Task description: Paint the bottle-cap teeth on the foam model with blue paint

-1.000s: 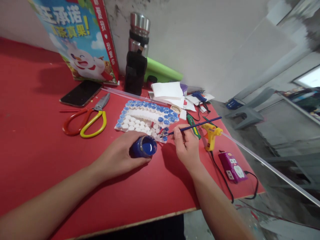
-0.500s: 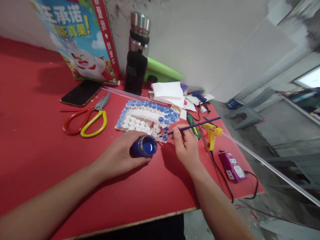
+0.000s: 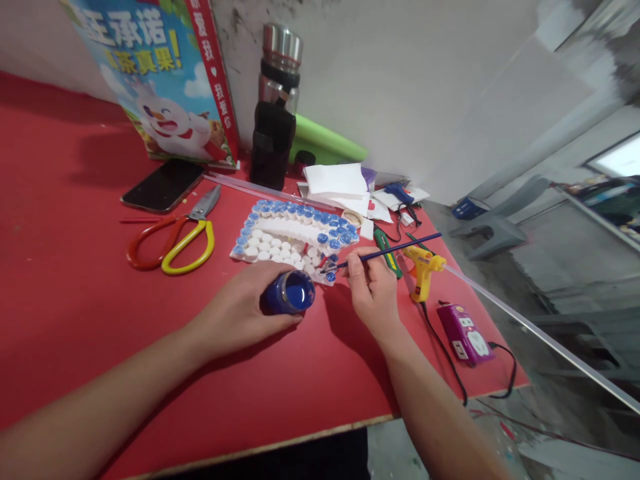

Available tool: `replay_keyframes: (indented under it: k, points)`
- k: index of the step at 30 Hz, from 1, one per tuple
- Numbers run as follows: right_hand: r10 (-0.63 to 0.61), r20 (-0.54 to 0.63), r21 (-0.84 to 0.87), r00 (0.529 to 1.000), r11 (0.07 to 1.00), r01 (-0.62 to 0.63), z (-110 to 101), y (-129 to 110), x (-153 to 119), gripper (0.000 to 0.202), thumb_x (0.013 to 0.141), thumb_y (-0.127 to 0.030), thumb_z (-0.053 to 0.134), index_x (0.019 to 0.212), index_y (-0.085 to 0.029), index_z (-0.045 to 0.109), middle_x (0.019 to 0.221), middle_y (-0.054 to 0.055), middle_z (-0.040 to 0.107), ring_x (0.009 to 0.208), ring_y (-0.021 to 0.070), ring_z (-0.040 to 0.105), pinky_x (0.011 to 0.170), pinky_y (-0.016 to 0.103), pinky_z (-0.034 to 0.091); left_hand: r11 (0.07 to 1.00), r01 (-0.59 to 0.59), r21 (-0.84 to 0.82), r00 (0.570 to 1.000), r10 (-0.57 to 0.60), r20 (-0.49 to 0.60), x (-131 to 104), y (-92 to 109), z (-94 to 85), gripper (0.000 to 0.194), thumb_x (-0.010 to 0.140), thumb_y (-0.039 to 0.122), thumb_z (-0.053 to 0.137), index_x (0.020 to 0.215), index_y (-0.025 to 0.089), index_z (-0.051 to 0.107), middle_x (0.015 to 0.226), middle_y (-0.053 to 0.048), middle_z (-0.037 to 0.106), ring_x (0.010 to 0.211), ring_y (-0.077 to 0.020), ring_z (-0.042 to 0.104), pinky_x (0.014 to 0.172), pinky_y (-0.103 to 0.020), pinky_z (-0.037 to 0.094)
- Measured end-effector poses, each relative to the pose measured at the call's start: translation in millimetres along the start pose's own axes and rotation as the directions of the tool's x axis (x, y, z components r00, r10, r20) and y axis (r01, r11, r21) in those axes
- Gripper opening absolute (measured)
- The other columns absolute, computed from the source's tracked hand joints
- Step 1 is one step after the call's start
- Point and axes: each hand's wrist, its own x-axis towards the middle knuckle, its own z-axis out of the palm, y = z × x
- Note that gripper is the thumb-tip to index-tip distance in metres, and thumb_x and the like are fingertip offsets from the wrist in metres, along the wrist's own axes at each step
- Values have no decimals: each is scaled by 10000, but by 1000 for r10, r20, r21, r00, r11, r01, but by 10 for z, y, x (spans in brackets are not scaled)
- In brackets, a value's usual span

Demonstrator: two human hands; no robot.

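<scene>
My left hand is wrapped around a small jar of blue paint, tilted so that its open mouth faces me. A thin dark-blue paintbrush is pinched between the fingers of my right hand. Its tip is at the lower right corner of a white craft piece, among small round pieces there. Blue-painted rounds line the top, left and right of that piece, while the rounds in its lower middle are white. Whether the bristles touch a round I cannot tell.
Scissors and a phone lie to the left. Behind stand a printed bag and a bottle. Right are a green cutter, a yellow glue gun with a long glue stick, and a purple power box with cords.
Almost nothing differs. Both hands, the jar and the brush stay nearly where they were, with only a very slight shift.
</scene>
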Motion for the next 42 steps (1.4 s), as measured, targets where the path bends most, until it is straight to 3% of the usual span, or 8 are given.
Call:
replay_keyframes:
  k: [42]
  points:
    - [4, -36, 13, 999, 1000, -3, -4, 28, 4, 169, 1089, -294, 525, 961, -229, 615, 784, -7, 684, 677, 142, 694, 630, 259, 536, 1000, -26, 4, 1000, 26, -5, -11, -8, -8, 503, 809, 349, 864, 1269, 249, 685, 1225, -56, 763, 1110, -290, 705, 982, -408, 551]
